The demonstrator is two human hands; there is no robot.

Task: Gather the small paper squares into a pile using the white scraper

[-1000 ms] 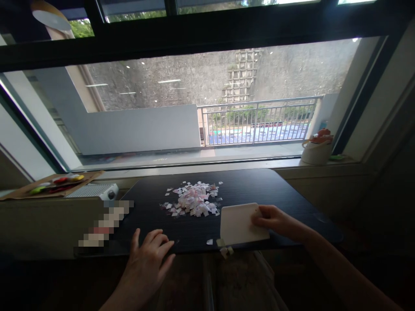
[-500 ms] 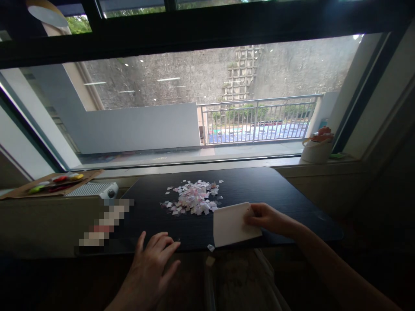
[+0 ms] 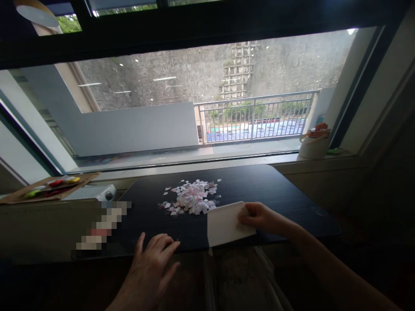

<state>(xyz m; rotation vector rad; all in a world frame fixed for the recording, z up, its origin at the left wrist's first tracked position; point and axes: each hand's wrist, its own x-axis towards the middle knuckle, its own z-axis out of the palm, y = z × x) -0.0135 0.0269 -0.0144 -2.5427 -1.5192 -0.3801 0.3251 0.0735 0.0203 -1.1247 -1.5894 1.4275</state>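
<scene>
A white card or stiff sheet of paper point(image 3: 225, 224) is pinched at its right side by my right hand point(image 3: 259, 218). It rests low over the dark table point(image 3: 279, 194), near the front edge. One small pale scrap point(image 3: 210, 251) shows just below its lower left corner. Left of the card and farther back lies a loose heap of small cut paper pieces point(image 3: 193, 196), white and pinkish. My left hand point(image 3: 157, 257) is at the front table edge, fingers spread, with nothing in it.
Beyond the table is a wide window with a sill, where a white container point(image 3: 314, 147) stands at right. To the left are a white ridged box with a knob point(image 3: 94, 191) and a brown board point(image 3: 13, 196) with colourful items. A blurred patch covers the table's left edge.
The card in my right hand has shifted slightly left, over the front edge where small scraps were. One scrap lower down is out of sight now. My left hand stays nearly still.
</scene>
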